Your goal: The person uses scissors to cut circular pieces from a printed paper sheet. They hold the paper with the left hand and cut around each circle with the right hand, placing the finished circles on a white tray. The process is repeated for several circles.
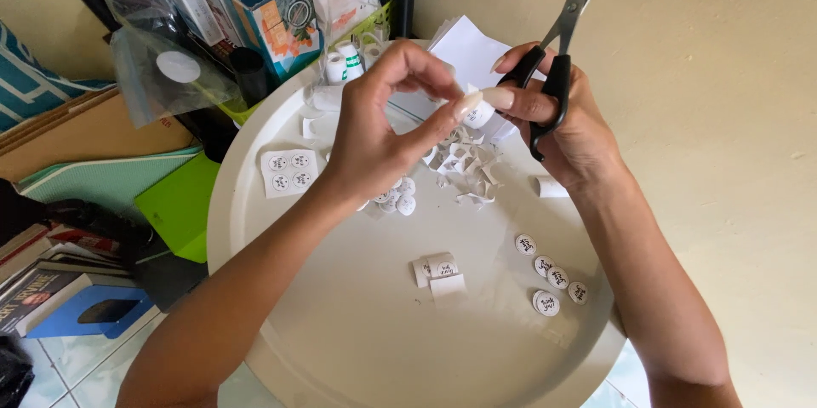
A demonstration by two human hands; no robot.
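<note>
My right hand [562,123] grips black-handled scissors [572,12], blades pointing up and away. My left hand [383,123] pinches a small round white sticker [479,114] at its fingertips, which the right hand's fingers also touch. Both hands hover over a round white table [357,331]. Beneath them lies a heap of white paper trimmings [464,165]. Several cut round stickers [553,276] lie to the right, more [398,200] sit under my left wrist. A small sheet with printed circles [289,171] lies on the left, and curled paper strips [440,274] sit in the middle.
A stack of white paper [472,46] rests at the table's far edge. Boxes, bottles and plastic bags [255,8] crowd a green basket behind it. Green folders [179,204] and books [51,280] lie on the floor at left. A beige wall [723,119] is at right.
</note>
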